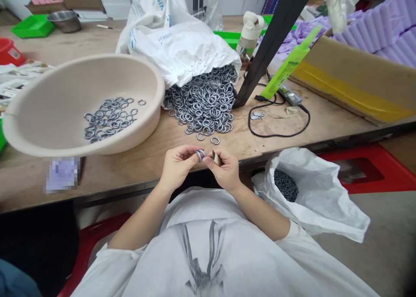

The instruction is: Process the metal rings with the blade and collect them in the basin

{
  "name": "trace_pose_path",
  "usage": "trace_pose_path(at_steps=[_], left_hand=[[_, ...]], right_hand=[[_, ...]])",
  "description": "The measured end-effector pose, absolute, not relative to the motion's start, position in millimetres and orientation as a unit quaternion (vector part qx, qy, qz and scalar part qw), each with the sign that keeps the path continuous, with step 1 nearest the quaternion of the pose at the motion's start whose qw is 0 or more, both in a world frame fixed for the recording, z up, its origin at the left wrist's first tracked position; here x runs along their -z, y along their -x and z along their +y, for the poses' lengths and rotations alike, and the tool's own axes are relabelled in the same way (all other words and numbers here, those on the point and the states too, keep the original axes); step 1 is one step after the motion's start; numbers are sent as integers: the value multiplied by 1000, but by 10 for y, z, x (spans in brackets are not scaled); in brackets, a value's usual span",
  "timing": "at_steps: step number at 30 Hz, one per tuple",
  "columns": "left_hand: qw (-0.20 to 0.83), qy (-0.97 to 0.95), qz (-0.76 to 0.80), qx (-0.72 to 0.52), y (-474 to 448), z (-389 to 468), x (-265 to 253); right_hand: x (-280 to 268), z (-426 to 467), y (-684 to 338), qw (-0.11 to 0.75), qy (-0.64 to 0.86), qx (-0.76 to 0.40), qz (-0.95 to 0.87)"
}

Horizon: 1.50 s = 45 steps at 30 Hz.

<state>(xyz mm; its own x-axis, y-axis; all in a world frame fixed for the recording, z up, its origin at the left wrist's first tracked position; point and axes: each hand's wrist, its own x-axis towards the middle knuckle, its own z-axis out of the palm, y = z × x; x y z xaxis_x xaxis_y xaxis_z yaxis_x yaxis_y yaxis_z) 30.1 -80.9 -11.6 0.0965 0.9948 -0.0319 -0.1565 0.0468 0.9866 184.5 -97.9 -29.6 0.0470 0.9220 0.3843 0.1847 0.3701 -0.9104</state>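
My left hand (178, 165) is closed, with a grey ring (200, 154) pinched at its fingertips; a second ring may be pressed against it. The fingers of my right hand (226, 168) wrap round a small blade-like tool (217, 159) with a dark edge and a pale part. My right thumb meets the ring at its side. Both hands are over the table's front edge. Just beyond them, a heap of grey rings (208, 102) spills from a white sack (195, 50), and two loose rings lie nearest me.
At left stands a large beige basin (136, 67) holding several rings. A dark slanted post (269, 46) rises beside the sack. To the right are a black cable (279, 135), a yellow-green tube (289, 65) and a cardboard box (351, 78). An open white bag (312, 188) with rings sits below the table edge.
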Motion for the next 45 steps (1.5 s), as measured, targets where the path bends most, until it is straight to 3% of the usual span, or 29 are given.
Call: trace_pose_path(at_steps=[14,25,33,45], left_hand=[[599,-446,437,-501,-292,-809,143],[491,-510,490,-510,-330,-843,133],[422,-566,511,-490,-319,-839,208],[369,-611,516,-474,-303,-848,263]], right_hand=[[327,-979,-1850,546,474,-333,-605],[336,-1010,-1807,580,455,-310,-600],[281,-1008,-1827,549,447,-335,-622],[286,-1019,-1821,563,436,-328,-621]])
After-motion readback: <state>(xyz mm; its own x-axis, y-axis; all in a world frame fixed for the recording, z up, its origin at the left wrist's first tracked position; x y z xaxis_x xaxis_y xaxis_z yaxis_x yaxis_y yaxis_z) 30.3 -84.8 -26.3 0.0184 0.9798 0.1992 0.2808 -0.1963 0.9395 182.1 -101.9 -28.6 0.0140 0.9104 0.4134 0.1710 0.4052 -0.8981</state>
